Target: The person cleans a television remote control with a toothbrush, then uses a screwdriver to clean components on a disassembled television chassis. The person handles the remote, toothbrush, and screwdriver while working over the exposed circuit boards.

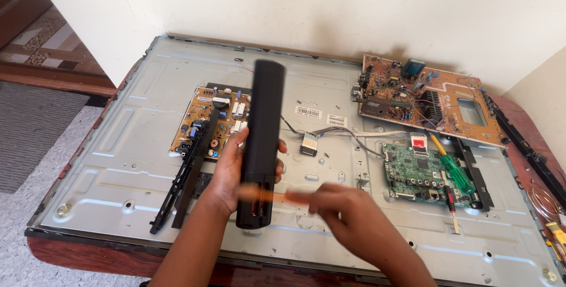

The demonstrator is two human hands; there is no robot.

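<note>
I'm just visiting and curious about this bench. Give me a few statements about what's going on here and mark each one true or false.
1. The left hand holds a long black remote upright. True.
2. The right hand is empty. False: it holds a thin orange tool, blurred, against the remote's lower end.
3. A green-handled screwdriver lies beside the green circuit board. True.
4. The brown circuit board at the far right lies on the floor. False: it rests on the upper right corner of the metal panel.
5. A black plastic strip lies left of the left hand. True.
</note>
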